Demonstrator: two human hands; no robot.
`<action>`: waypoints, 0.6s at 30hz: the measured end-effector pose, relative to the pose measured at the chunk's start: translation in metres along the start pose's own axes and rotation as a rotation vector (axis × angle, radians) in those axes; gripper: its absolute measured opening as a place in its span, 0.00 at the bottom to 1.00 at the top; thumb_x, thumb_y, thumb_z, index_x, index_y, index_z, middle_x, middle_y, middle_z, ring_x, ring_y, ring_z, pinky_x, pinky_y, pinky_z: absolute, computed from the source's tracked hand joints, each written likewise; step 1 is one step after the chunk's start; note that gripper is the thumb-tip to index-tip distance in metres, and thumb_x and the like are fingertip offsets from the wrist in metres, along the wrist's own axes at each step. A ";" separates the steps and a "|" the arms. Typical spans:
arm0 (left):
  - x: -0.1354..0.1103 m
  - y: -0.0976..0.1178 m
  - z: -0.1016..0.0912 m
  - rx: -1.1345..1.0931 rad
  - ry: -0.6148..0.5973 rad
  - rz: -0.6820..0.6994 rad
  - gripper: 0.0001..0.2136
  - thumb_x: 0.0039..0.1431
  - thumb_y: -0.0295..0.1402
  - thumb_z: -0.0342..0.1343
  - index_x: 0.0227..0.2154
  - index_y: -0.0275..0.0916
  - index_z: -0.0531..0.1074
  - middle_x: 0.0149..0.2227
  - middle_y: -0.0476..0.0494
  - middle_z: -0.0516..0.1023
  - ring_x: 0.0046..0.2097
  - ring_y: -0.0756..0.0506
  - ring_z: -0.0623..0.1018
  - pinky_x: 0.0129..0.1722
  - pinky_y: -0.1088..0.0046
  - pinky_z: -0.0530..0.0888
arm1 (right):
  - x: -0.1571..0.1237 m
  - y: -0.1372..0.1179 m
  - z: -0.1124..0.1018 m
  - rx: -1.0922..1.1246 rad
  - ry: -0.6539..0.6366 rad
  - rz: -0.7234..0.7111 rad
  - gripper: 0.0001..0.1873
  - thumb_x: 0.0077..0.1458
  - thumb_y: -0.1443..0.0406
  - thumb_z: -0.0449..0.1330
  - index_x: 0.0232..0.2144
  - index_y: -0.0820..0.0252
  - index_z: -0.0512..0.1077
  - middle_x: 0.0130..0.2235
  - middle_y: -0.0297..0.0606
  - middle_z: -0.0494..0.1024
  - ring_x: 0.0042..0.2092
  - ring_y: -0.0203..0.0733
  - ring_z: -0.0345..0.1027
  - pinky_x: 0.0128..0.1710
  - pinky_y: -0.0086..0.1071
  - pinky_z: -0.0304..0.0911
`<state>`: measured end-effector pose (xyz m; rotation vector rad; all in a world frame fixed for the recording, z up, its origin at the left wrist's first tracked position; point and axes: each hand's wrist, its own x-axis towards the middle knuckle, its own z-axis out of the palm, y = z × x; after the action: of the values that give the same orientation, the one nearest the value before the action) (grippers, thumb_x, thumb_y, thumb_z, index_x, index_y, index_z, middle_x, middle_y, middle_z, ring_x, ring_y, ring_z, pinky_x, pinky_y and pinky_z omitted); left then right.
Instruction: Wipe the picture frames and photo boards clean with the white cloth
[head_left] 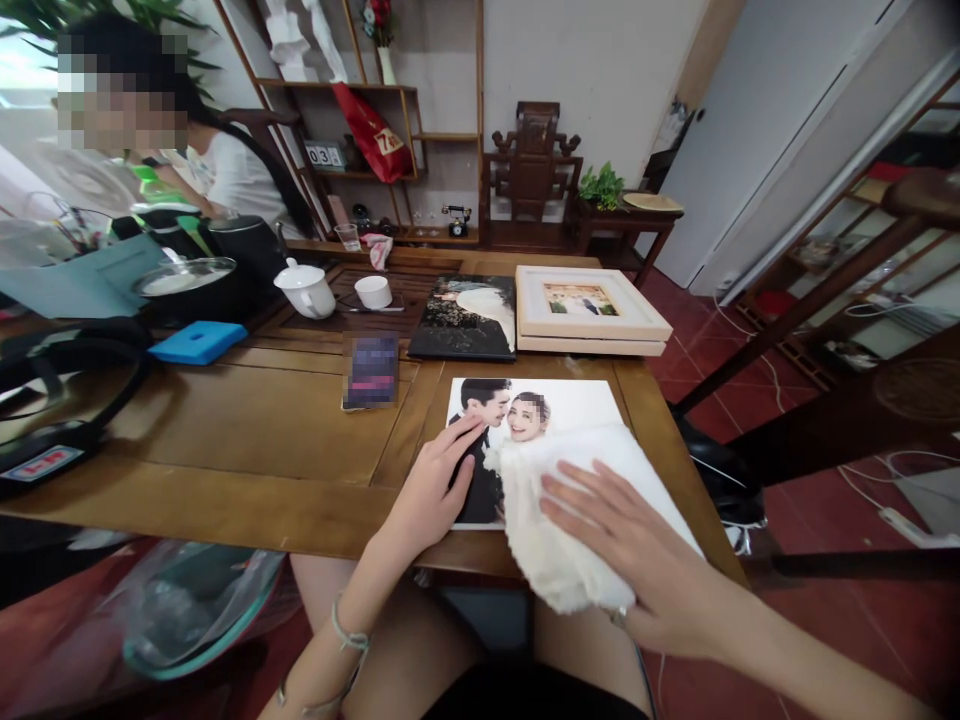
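Observation:
A photo print (480, 470) of a couple lies flat on the wooden table near its front edge. My left hand (442, 480) rests on the print's left side, fingers stretched out, holding nothing. A folded white towel (532, 540) covers the print's lower right part and hangs over the table's front edge. My right hand (622, 520) lies flat on top of this towel, fingers stretched and slightly apart; its thumb is mostly hidden. Beyond the print lie a dark photo panel (469, 325) and a pale framed picture (592, 300).
On the wooden table (300, 430) stand a white lidded cup (306, 290), a small white cup (373, 292), a phone-like item (371, 370), a blue block (199, 342) and black headphones (75, 400). A lined bin (202, 610) stands below. Another person (240, 185) sits at the far left.

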<state>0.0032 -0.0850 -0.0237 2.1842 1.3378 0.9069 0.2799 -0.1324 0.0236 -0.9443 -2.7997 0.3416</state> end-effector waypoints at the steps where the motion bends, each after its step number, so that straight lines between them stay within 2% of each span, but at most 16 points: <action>1: 0.000 0.000 0.000 -0.005 0.001 0.001 0.20 0.67 0.30 0.42 0.60 0.40 0.63 0.63 0.39 0.64 0.65 0.40 0.62 0.65 0.51 0.60 | 0.003 -0.003 0.000 0.022 -0.021 -0.022 0.46 0.40 0.69 0.56 0.65 0.61 0.54 0.68 0.42 0.51 0.69 0.53 0.35 0.66 0.56 0.35; 4: 0.001 -0.001 0.000 -0.012 -0.004 -0.010 0.20 0.67 0.30 0.42 0.60 0.40 0.64 0.63 0.39 0.64 0.65 0.40 0.62 0.65 0.51 0.59 | 0.023 0.009 -0.001 0.078 -0.008 -0.030 0.41 0.44 0.67 0.57 0.63 0.59 0.58 0.67 0.41 0.55 0.69 0.51 0.40 0.67 0.54 0.36; 9: 0.001 0.000 -0.001 -0.016 -0.018 -0.030 0.20 0.67 0.31 0.43 0.60 0.42 0.64 0.64 0.40 0.63 0.66 0.40 0.62 0.65 0.53 0.59 | 0.063 0.068 -0.004 0.081 0.179 0.080 0.33 0.50 0.68 0.54 0.60 0.59 0.63 0.64 0.42 0.63 0.66 0.49 0.49 0.66 0.54 0.41; 13: 0.000 0.002 -0.002 -0.010 -0.024 -0.030 0.20 0.67 0.31 0.42 0.60 0.42 0.63 0.64 0.41 0.63 0.66 0.41 0.61 0.65 0.53 0.59 | 0.077 0.106 -0.007 0.101 0.311 0.216 0.26 0.56 0.64 0.52 0.58 0.58 0.64 0.61 0.44 0.67 0.64 0.50 0.55 0.64 0.53 0.47; 16: 0.000 0.003 -0.002 -0.005 -0.016 -0.022 0.20 0.67 0.31 0.42 0.60 0.42 0.63 0.64 0.40 0.63 0.66 0.41 0.61 0.65 0.54 0.59 | 0.073 0.114 -0.006 0.106 0.374 0.291 0.25 0.57 0.62 0.52 0.56 0.60 0.66 0.58 0.47 0.70 0.62 0.52 0.59 0.62 0.54 0.51; 18: 0.000 0.003 -0.001 0.000 -0.008 -0.019 0.20 0.67 0.31 0.42 0.60 0.42 0.64 0.64 0.40 0.63 0.66 0.41 0.62 0.65 0.53 0.60 | 0.064 0.107 -0.004 0.085 0.377 0.305 0.25 0.56 0.63 0.52 0.56 0.61 0.66 0.59 0.48 0.69 0.62 0.53 0.58 0.62 0.55 0.50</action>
<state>0.0044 -0.0865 -0.0206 2.1695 1.3524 0.8897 0.2922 -0.0102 0.0040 -1.2682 -2.2886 0.2824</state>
